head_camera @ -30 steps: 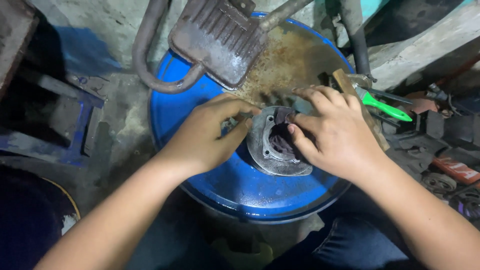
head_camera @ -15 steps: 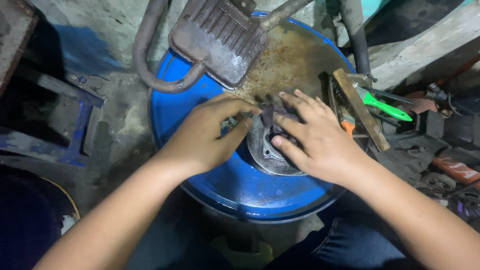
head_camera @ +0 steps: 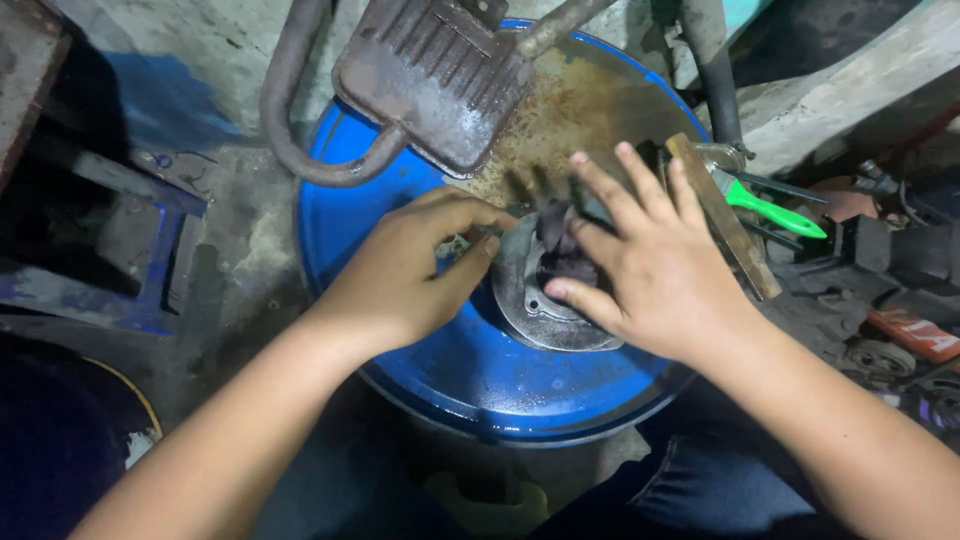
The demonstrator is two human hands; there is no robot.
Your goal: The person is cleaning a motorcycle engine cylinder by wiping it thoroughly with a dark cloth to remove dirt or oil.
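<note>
A round grey metal housing (head_camera: pixel 535 305) with a bolt flange lies on top of a blue drum (head_camera: pixel 480 370). A dark rag (head_camera: pixel 562 250) is stuffed in its bore. My left hand (head_camera: pixel 410 265) grips the housing's left rim, fingers curled over the edge. My right hand (head_camera: pixel 650 265) lies flat over the right side of the housing, fingers spread, thumb and index pressing on the rag.
A rusty finned metal part (head_camera: pixel 440 75) with a bent pipe (head_camera: pixel 300 140) rests on the drum's far side. A wooden stick (head_camera: pixel 722 215) and green-handled pliers (head_camera: pixel 775 210) lie at the drum's right edge. Scrap parts (head_camera: pixel 890 300) crowd the right; a blue frame (head_camera: pixel 150 270) stands at left.
My right hand has slid left across the housing and spread its fingers, pushing the rag into the bore. My left hand has stayed on the rim.
</note>
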